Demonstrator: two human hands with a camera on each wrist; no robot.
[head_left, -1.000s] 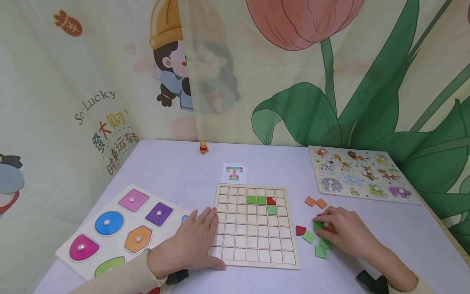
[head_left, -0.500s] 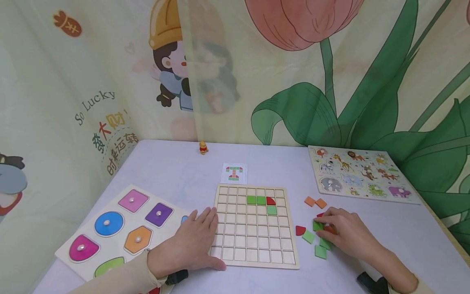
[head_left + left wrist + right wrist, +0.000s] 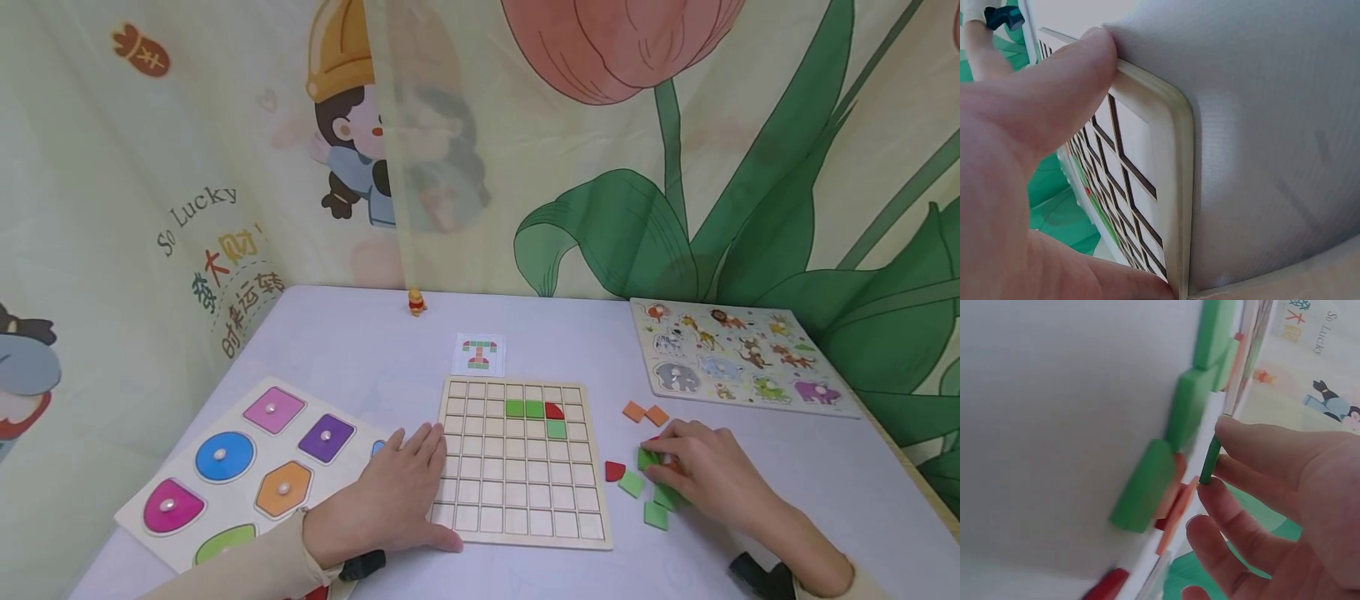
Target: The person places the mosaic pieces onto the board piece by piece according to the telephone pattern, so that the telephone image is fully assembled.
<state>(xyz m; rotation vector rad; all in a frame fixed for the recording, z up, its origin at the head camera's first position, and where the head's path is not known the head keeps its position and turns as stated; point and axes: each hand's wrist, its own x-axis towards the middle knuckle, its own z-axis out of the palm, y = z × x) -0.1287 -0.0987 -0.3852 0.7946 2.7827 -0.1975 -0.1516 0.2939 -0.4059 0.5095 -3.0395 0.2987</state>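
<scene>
A wooden grid board (image 3: 539, 496) lies mid-table, with a few green tiles and a red quarter-round tile (image 3: 553, 411) set in its upper right cells. My left hand (image 3: 397, 492) rests along its left edge, fingers spread and straight, the thumb at the near corner. In the left wrist view the thumb (image 3: 1079, 78) overlaps the board's rim. To the right of the board my right hand (image 3: 712, 475) pinches a green square tile (image 3: 1211, 459) between thumb and fingertips, over a loose cluster of tiles. Some red and orange pieces there are partly hidden by the fingers.
Loose green tiles (image 3: 656, 515), a red tile (image 3: 615, 472) and orange tiles (image 3: 633, 411) surround the right hand. A pattern card (image 3: 478, 354) and a small figurine (image 3: 416, 302) sit behind the board. A shape puzzle (image 3: 240, 412) lies left, an animal puzzle (image 3: 750, 354) back right.
</scene>
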